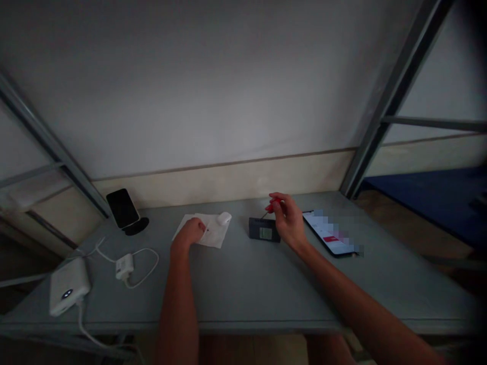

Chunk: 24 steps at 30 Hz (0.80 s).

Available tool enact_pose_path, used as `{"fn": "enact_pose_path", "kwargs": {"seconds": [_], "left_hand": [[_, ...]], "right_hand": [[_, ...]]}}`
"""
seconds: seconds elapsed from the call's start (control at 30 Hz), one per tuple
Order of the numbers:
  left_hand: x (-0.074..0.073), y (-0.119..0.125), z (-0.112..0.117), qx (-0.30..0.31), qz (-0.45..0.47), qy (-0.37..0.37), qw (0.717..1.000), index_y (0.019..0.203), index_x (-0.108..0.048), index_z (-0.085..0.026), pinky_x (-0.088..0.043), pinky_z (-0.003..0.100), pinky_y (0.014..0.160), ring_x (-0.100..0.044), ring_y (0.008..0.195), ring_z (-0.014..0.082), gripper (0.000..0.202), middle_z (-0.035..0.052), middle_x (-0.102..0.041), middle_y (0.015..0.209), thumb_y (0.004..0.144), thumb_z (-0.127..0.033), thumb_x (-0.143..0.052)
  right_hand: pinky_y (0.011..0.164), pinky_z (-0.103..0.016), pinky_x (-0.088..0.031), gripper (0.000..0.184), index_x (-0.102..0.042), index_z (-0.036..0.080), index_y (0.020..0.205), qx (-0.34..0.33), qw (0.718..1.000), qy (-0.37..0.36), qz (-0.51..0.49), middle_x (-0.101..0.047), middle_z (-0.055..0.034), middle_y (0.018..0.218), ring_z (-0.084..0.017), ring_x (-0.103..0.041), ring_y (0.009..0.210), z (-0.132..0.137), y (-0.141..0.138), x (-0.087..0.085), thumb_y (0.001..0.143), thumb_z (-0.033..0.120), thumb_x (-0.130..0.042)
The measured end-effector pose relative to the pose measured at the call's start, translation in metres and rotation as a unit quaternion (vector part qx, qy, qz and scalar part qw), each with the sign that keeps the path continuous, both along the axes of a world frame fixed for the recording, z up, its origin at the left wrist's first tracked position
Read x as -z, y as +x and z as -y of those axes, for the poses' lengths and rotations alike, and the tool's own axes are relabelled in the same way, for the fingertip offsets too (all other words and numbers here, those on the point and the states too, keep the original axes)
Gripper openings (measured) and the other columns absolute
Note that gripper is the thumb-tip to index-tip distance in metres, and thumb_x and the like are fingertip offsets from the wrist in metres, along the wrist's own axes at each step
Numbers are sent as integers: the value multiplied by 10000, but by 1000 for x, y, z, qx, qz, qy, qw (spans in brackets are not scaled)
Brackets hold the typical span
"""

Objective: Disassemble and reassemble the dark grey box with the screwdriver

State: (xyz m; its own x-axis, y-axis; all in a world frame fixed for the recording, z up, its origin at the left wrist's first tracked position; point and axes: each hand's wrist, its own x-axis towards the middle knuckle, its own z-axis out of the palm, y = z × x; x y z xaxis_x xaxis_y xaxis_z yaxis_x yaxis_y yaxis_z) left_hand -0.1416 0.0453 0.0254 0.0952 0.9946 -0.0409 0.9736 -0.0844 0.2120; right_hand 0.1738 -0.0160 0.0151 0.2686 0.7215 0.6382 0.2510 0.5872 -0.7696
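Observation:
My right hand [291, 220] grips a small screwdriver [272, 206] by its red handle. Its thin metal shaft slants down to the top edge of a dark box-shaped device [262, 229], which stands on the table and has a pale label on its front. Whether the tip touches the device is hard to see. My left hand [191, 232] rests with curled fingers over a white sheet of paper or tissue [213, 239]; anything between those fingertips is hidden. A tiny dark speck [207, 230] lies on the sheet beside them, and a rounded white object [224, 218] sits at its back right corner.
Right of my right hand lies a large phone [331, 233] with a lit screen. At the back left, a dark-screened device [122, 208] leans on a round stand. A white power bank [69, 286] and a white adapter [124, 266] with cables occupy the left. Metal posts [375, 132] flank the table.

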Motion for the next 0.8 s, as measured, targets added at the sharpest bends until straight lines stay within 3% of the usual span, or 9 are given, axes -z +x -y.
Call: {"fn": "enact_pose_path", "kwargs": {"seconds": [0.07,0.13,0.23,0.33,0.43,0.63,0.73,0.8], "left_hand": [[-4,7,-1,8,26,36,999,997,-696,-145,-483,283,858,-672,1005,212,242,135,-732,1081,957,-176,-459],[-7,24,3,60,102,86,989,1098,-663,-166,-489,285,868,-661,982,195,252,110,-714,1108,985,-258,-458],[-5,68,16,201,253,123,938,1220,-607,-208,-505,282,854,-637,982,182,355,81,-674,1198,920,-397,-618],[4,112,30,292,319,94,897,1224,-604,-218,-508,285,856,-637,1016,177,324,77,-665,1204,958,-400,-566],[14,134,35,293,353,89,884,1163,-614,-185,-505,274,809,-656,947,174,293,72,-702,1046,1003,-393,-484],[24,131,31,225,229,120,939,984,-669,-181,-466,275,701,-645,733,175,340,53,-703,815,1028,-404,-415],[22,130,31,200,190,160,948,921,-679,-177,-482,297,769,-651,808,191,340,77,-699,869,1026,-366,-416],[17,128,33,194,211,197,938,1043,-672,-180,-491,320,852,-646,926,203,285,96,-688,1004,1013,-351,-446]], "right_hand": [[740,-348,-541,235,-601,229,1178,4,1000,15,-4,-638,-31,908,-163,-670,762,0,2,-2,1002,346,-498],[718,-334,-536,233,-602,232,1176,5,1000,23,-11,-622,-30,935,-154,-663,748,-1,4,-3,1001,343,-496],[702,-325,-532,233,-598,231,1182,9,1000,12,-13,-615,-24,918,-147,-652,725,-1,6,-4,1000,332,-492],[688,-319,-528,229,-596,227,1181,16,1000,7,-11,-627,-27,917,-146,-647,721,-1,7,-3,1000,317,-488],[692,-317,-532,228,-593,231,1184,20,1000,13,-12,-626,-26,929,-146,-656,732,-3,8,-2,994,308,-495],[697,-324,-545,236,-597,235,1184,24,1000,10,-13,-618,-26,929,-151,-668,732,-10,13,4,975,298,-507],[697,-331,-551,244,-595,232,1187,28,1000,-4,-8,-630,-33,939,-154,-666,723,-12,16,5,967,299,-514],[694,-331,-550,245,-599,230,1184,36,999,-13,-2,-636,-39,950,-153,-664,715,-12,17,5,964,298,-515]]}}
